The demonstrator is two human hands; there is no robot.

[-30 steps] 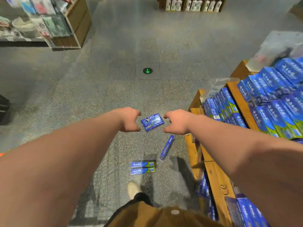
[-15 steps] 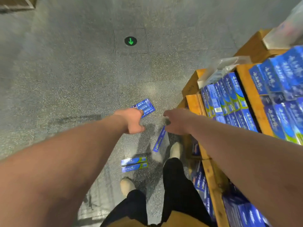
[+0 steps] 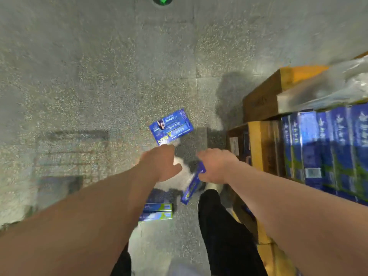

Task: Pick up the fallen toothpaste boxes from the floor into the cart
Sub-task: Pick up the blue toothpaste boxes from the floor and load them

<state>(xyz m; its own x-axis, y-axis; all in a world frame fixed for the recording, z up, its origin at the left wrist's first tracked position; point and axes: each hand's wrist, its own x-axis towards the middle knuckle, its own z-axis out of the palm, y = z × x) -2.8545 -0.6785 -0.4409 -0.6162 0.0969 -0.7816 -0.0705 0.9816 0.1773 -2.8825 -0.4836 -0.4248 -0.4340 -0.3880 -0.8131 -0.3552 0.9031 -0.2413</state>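
Several blue toothpaste boxes lie on the speckled floor. A wide blue pack (image 3: pixel 171 126) lies just beyond my left hand (image 3: pixel 161 162), whose fingers hang loosely curled and hold nothing. A slim box (image 3: pixel 192 185) lies slanted, its upper end under my right hand (image 3: pixel 215 166). That hand's fingers point down and are hidden, so a grip does not show. Two boxes (image 3: pixel 157 211) lie side by side below my left forearm. The wooden cart (image 3: pixel 258 100) stands at the right, packed with blue boxes (image 3: pixel 326 148).
My legs in dark trousers (image 3: pixel 225 232) and a pale shoe (image 3: pixel 184 174) stand between the boxes and the cart. A clear plastic bag (image 3: pixel 328 86) lies on the cart's top. A green arrow mark (image 3: pixel 162 0) is on the floor far ahead.
The view has dropped closer to the floor and tilted down. Both hands have lowered toward the boxes, and my right hand has come over the slim box's upper end.
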